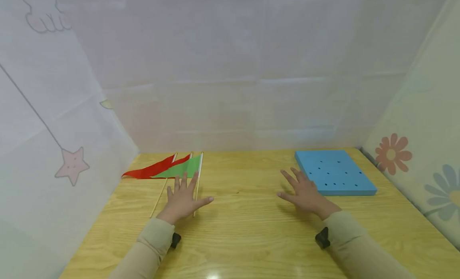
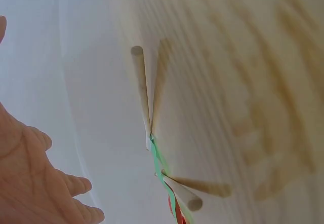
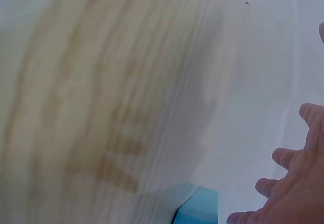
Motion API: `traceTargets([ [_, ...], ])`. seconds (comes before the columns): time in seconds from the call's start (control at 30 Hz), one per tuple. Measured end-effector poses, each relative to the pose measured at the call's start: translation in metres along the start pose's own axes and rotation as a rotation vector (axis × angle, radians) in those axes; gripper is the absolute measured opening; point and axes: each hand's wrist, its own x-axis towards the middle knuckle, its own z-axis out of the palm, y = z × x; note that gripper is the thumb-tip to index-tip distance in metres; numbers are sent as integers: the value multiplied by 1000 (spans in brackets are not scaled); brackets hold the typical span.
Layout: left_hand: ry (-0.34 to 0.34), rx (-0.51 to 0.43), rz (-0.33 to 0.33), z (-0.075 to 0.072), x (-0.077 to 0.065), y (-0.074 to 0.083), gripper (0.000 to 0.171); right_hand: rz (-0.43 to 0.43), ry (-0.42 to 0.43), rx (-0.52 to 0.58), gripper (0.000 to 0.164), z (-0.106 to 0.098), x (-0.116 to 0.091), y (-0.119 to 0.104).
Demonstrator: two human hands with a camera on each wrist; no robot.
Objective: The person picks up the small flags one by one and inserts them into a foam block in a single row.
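My left hand [image 1: 182, 199] hovers with spread fingers over the sticks of the small flags at the left. A green pennant flag [image 1: 185, 168] lies on top there, partly over the red pennant flags [image 1: 151, 171]; in the left wrist view two stick ends stand out beside the green cloth [image 2: 164, 176]. To the right, my right hand [image 1: 303, 193] is held above the table, fingers spread, near the left edge of a blue board [image 1: 334, 171] with several small holes. A corner of that board [image 3: 200, 206] shows in the right wrist view. Neither hand holds anything.
The wooden table [image 1: 244, 231] carries the flags at the left and the board at the back right. A pale sheet [image 1: 230, 71] stands behind it, with printed side sheets left and right. A black strap piece [image 1: 322, 238] is at the right wrist.
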Motion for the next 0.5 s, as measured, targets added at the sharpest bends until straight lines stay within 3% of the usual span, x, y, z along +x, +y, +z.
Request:
traceTargets([
  [0.17, 1, 7, -1, 1, 2, -1, 111, 10, 13, -10, 82, -2, 0, 8],
  [0.5, -5, -76, -8, -2, 5, 4, 108, 36, 39, 3, 82, -13, -4, 29],
])
